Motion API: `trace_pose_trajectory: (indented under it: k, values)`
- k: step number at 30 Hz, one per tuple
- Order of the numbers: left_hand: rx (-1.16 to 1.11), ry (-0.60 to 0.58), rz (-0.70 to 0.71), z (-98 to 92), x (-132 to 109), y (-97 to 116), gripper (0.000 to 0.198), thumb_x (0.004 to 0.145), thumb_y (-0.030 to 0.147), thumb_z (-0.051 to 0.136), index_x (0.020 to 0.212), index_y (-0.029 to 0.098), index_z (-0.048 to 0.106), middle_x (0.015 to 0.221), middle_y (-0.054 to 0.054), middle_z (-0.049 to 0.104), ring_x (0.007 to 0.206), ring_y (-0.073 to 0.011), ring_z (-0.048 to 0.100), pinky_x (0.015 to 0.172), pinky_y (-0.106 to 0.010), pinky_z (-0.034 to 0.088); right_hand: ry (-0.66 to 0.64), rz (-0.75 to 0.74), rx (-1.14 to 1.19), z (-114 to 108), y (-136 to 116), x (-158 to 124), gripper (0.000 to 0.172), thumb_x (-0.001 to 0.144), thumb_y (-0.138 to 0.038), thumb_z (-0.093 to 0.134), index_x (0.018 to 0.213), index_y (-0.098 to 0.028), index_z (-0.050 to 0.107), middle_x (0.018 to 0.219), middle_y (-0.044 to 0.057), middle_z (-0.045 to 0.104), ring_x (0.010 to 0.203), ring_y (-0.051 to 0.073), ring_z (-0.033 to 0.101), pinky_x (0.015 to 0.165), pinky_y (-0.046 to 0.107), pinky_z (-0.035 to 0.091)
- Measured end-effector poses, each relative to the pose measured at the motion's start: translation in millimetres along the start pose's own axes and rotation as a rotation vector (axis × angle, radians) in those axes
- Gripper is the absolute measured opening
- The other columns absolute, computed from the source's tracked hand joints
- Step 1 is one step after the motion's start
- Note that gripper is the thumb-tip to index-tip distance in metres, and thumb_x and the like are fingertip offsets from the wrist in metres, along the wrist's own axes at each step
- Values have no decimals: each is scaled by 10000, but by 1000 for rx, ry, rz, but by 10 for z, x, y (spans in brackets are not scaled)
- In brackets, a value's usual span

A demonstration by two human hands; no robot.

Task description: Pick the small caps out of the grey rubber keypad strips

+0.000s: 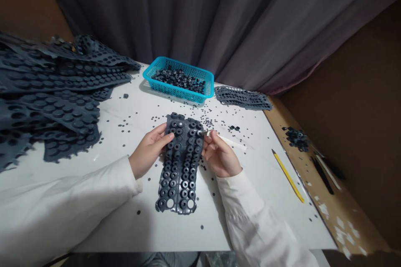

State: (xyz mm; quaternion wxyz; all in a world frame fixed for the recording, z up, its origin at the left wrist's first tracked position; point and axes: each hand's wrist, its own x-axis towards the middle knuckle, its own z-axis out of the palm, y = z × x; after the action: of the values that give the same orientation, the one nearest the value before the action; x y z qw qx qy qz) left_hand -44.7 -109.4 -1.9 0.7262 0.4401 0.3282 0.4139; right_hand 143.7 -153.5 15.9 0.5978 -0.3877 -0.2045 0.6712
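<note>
A dark rubber sheet (180,167) moulded with rows of small rings lies lengthwise on the white table (131,217) between my hands. My left hand (147,150) pinches the sheet's upper left edge, thumb on top. My right hand (219,156) rests against the sheet's upper right edge and grips a thin white-handled tool (230,142), its metal tip touching a ring near the top right of the sheet. Two holes at the sheet's near end stand empty.
A blue basket (150,74) of loose black rings stands at the back centre. A tall pile of rubber sheets (53,91) fills the left; a smaller stack (242,98) lies back right. A yellow pencil (287,175) and black scraps lie right.
</note>
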Motion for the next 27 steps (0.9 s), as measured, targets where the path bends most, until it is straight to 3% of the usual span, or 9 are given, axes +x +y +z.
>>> trace_pose_trajectory:
  k: [4,9,19,27]
  values:
    - [4,24,9,17,-1,18,539,809,386,703,1304,212,581,1150,-73,708,987,-258,668,834,-336,529,-18,7,-34,8,7,-20,355,644,-369,834,672,-223,512,583,-76,538,531,88,545,537,193,499]
    - [-24,49,17,28,2,29,491,818,384,696,1273,221,612,1200,-72,690,1071,-261,641,924,-353,502,-29,-35,-87,24,11,-29,342,652,-381,832,689,-218,534,563,-95,462,487,52,463,508,152,470]
    - [8,-40,4,40,-13,38,553,768,332,759,1266,210,553,1265,-81,644,1192,-266,573,984,-339,461,-23,-65,-132,34,10,-37,352,653,-393,833,691,-222,528,553,-103,416,481,46,441,514,146,479]
    - [81,-12,21,74,-23,-13,685,708,313,805,1297,249,460,1300,-73,607,1221,-268,549,1005,-352,449,-19,-126,-228,47,33,-52,353,647,-421,831,680,-218,545,561,-92,453,516,62,461,548,191,486]
